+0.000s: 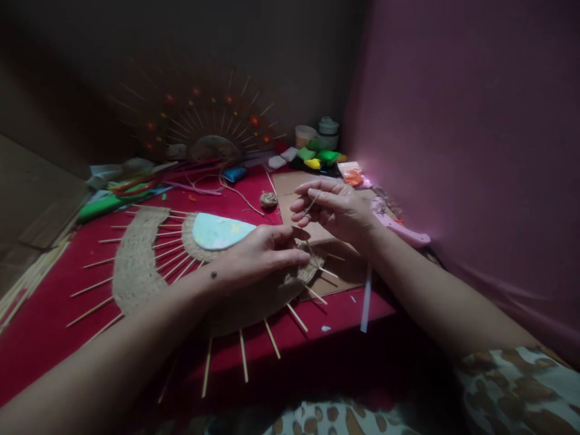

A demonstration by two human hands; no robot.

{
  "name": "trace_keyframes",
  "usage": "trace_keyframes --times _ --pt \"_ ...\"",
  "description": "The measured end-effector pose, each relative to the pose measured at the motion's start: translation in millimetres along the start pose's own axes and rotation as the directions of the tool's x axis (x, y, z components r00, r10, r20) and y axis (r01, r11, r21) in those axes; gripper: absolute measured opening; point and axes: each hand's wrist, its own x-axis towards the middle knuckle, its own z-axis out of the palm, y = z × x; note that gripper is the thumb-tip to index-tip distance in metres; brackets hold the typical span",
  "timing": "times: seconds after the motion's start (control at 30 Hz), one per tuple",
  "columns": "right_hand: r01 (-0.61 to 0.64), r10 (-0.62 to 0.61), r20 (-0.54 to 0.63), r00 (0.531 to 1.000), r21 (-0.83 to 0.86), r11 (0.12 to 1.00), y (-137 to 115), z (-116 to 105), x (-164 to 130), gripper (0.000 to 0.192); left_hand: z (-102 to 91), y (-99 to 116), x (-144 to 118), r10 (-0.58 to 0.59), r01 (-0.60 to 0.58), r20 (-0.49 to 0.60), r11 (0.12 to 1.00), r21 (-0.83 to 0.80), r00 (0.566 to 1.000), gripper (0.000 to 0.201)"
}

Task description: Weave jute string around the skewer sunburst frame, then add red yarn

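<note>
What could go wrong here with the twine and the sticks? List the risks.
1. The right hand pulls a thin twine strand taut; it might snap or slip free.
2. The left hand presses the woven fan piece; its protruding sticks could bend or break.
3. Dim light may hide weaving mistakes.
</note>
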Motion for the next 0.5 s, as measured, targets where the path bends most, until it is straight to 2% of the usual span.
trace_keyframes --times 0.07,0.17,0.23,0.33,0.4,0.5 --pt "0.03 -0.03 0.053 0.998 -0.002 1.0 2 4 -1 0.017 5.2 7 -1 -0.097 0.108 0.067 0.979 -0.172 0.993 0.035" --pt "0.013 -0.01 0.065 0.998 -0.048 0.999 1 5 0 0.02 10.2 11 -1 -0.16 0.162 0.027 0.966 -0.204 0.987 0.032" --pt "-0.03 0.027 -0.022 0.999 -0.137 0.99 -4 3 1 0.029 10.5 11 0 -0.194 0.189 -0.004 0.959 -0.21 0.981 0.032" --pt "-0.094 0.0 -0.25 0.968 -0.365 0.926 -18 0 -7 0.046 9.0 9 1 -0.242 0.23 -0.019 0.939 -0.255 0.97 0.032" --pt "-0.126 -0.063 -0.344 0.937 -0.502 0.855 -26 0 -21 0.041 8.2 8 1 -0.253 0.233 -0.036 0.932 -0.278 0.967 0.032" --pt "-0.169 -0.068 -0.329 0.942 -0.639 0.751 -30 6 -53 0.02 8.0 8 1 -0.258 0.23 -0.058 0.927 -0.297 0.965 0.029"
